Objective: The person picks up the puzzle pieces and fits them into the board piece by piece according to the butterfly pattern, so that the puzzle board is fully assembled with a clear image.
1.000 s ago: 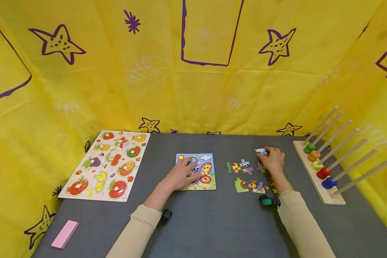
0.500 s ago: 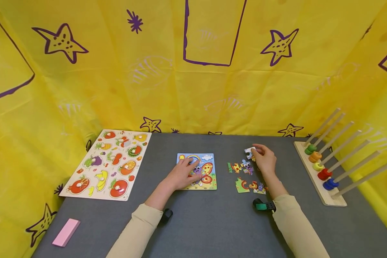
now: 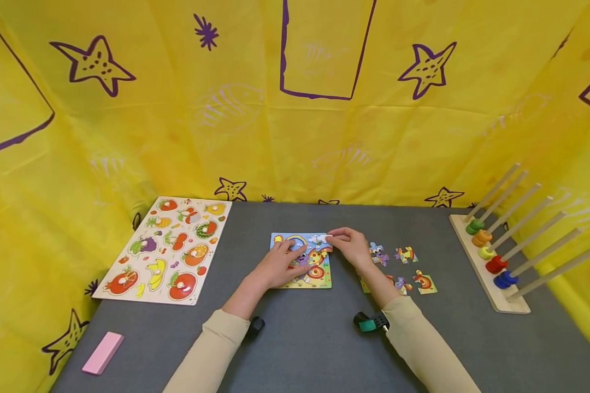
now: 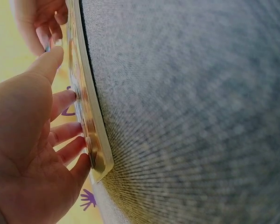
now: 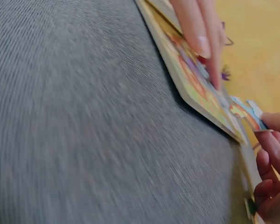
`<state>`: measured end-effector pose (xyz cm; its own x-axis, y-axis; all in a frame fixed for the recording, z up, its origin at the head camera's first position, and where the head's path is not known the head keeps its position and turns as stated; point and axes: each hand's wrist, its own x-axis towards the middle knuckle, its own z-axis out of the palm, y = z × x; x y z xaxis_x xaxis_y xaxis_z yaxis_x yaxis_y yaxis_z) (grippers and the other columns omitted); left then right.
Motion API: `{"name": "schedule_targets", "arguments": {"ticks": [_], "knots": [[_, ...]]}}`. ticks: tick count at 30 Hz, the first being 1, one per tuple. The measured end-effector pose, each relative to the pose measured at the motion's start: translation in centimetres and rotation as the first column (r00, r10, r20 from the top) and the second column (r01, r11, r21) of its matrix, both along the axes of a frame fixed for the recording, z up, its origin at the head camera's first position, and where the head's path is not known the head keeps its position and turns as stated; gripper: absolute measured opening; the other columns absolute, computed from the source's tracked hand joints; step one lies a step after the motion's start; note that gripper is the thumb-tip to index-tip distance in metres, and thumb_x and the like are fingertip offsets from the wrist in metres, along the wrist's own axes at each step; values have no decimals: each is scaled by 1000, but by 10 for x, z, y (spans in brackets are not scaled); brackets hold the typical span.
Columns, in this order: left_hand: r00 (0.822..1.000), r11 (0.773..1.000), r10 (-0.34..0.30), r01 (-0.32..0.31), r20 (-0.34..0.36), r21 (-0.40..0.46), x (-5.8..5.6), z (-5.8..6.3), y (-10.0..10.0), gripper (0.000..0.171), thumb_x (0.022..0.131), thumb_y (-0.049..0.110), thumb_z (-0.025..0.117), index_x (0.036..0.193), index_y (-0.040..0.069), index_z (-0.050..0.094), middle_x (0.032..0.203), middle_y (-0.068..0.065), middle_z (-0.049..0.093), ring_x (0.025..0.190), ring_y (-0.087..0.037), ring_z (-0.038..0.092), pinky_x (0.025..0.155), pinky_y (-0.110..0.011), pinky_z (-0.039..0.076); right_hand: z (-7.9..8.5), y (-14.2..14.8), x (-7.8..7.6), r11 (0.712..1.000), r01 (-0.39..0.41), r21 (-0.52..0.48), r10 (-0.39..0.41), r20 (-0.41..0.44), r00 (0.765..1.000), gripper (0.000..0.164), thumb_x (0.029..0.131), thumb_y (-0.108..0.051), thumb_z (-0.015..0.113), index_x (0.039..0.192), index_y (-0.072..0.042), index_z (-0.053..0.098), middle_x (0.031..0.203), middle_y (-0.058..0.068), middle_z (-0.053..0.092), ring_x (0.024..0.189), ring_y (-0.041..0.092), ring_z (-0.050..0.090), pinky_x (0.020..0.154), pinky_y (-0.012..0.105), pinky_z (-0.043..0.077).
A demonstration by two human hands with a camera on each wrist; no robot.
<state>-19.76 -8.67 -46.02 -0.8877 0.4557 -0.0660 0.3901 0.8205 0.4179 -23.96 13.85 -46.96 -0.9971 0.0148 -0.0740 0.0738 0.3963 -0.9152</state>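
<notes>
A square puzzle board [image 3: 324, 281] with a butterfly and rainbow picture lies on the dark grey table. My left hand [image 3: 275, 266] rests on its left part, fingertips touching the picture; the left wrist view shows these fingers [image 4: 65, 133] spread along the board's face. At the upper right corner of the board, my right hand [image 3: 352, 246] pinches a jigsaw piece [image 5: 246, 112] between thumb and fingers. Blue sky, white cloud and a rainbow-like band show on this piece, which is held tilted over the board's corner. Part of the board's picture is hidden under my left hand.
Right of the board lie several loose jigsaw pieces [image 3: 405, 254], some hidden behind my right forearm. A wooden peg stacker [image 3: 491, 267] with coloured rings stands far right. A fruit knob puzzle [image 3: 164, 251] and a pink block [image 3: 103, 352] lie left. Yellow cloth [image 3: 255, 147] surrounds the table.
My right hand has picked up the cloud piece from the loose pieces and carried it left to the board's upper right corner. My left hand has stayed on the board.
</notes>
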Motion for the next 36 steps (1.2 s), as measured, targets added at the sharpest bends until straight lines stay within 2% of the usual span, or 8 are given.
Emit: {"name": "schedule_targets", "arguments": {"ticks": [5,10,21,28,36], "knots": [[1000,1000,1,-1,9,1,1,0,0,63,95,51,56,148,20,44,150,-16,35,134,-35,32,107,-51,33,-4,-16,-2,996,-15,87,21,-66,998,26,85,-29,76,102,-10,74,89,2,75,90,17,68,79,30,44],[1000,1000,0,0,9,-4,1,-1,0,64,95,53,55,149,20,43,151,-16,34,134,-34,32,108,-50,33,-6,-22,-6,987,-1,160,21,-126,992,21,85,-28,77,97,-12,75,85,1,72,82,18,64,73,30,43],[1000,1000,2,-2,21,-11,-1,-2,0,65,95,54,54,151,22,40,152,-17,32,136,-35,30,108,-52,32,-13,-23,-12,973,15,232,23,-159,987,20,84,-30,77,94,-13,75,82,0,67,79,19,59,70,31,41],[1000,999,-25,25,3,-24,1,-1,0,59,96,51,54,148,25,44,152,-19,30,135,-39,29,107,-53,32,-15,-22,-13,963,3,270,48,-180,983,18,85,-29,77,92,-13,75,79,-1,67,75,17,59,68,30,42],[1000,999,-24,24,0,-27,1,-2,1,58,96,51,55,147,26,46,152,-19,31,135,-39,30,108,-53,31,-15,-22,-14,957,-16,289,73,-190,979,19,84,-28,78,92,-11,74,78,0,67,75,18,59,68,31,43]]}}
